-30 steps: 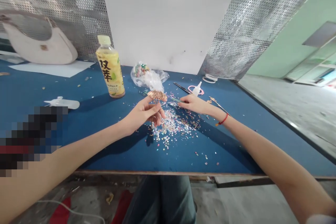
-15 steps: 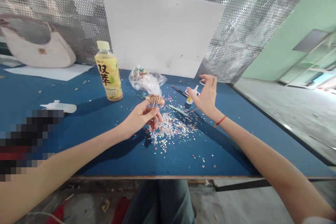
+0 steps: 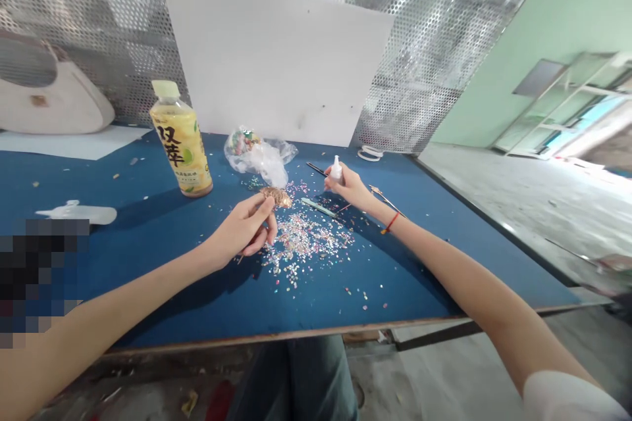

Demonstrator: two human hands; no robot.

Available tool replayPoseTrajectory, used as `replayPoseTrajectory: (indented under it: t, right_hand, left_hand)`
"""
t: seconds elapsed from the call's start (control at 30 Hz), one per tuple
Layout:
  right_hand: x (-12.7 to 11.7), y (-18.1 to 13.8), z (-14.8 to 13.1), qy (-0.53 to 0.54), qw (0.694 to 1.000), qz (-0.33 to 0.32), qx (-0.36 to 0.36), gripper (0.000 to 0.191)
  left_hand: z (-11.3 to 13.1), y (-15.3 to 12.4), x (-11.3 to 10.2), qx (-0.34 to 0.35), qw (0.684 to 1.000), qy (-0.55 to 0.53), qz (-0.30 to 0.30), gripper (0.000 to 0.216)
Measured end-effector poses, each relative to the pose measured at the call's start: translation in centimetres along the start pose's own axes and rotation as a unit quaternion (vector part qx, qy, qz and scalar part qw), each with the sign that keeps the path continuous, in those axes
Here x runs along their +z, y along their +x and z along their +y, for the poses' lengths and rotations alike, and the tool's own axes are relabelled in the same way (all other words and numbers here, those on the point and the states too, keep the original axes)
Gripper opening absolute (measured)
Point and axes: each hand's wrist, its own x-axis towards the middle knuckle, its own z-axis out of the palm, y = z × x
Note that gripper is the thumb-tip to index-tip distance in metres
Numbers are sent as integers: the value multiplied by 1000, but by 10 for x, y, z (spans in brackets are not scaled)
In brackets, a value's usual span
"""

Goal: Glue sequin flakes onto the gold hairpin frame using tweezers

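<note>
My left hand (image 3: 247, 223) is closed around a gold hairpin (image 3: 277, 197). Its broad openwork head shows above the fingertips, and part of its thin stem pokes out below the palm. In my right hand (image 3: 351, 185) is a small white glue bottle (image 3: 336, 171), gripped upright with its nozzle pointing up. Between the two hands a pale green tweezer-like tool (image 3: 318, 207) lies on the table. Loose shiny sequins (image 3: 306, 240) are spread in front of it. A dark, thin tool (image 3: 316, 169) lies just behind my right hand.
On the blue table (image 3: 419, 263) stands a yellow drink bottle (image 3: 182, 145), left of a clear plastic bag (image 3: 264, 158) with colourful bits. A squeeze bottle (image 3: 93, 214) lies at left. Another gold stick (image 3: 388, 200) and a white ring (image 3: 370, 154) are at right. A handbag (image 3: 54, 99) sits back left.
My right hand has closed on the glue bottle, having been open beside it. My left hand has tilted the hairpin, so its head leans to the right. The view has shifted.
</note>
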Motion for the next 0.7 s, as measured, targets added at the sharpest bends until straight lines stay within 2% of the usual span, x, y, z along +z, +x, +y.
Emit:
replayPoseTrajectory:
  t: [0.17,0.4,0.47,0.57,0.7]
  right_hand:
    - [7,-15,-34,63,989,-128,-47,41]
    - [18,-25,-55,176,958,-218,-56,35]
    - [17,-25,-56,193,954,-225,-46,32]
    - [16,-25,-57,233,954,-186,-3,33]
    - [14,-24,-58,318,934,-150,67,33]
  left_hand:
    - [3,-2,4,-18,999,33,-6,29]
    - [3,-2,8,-78,996,29,-30,25]
    - [0,-2,7,-95,995,14,-40,25]
    - [-5,-1,4,-117,991,-10,-61,25]
    - [-11,-1,2,-145,982,-23,-121,38]
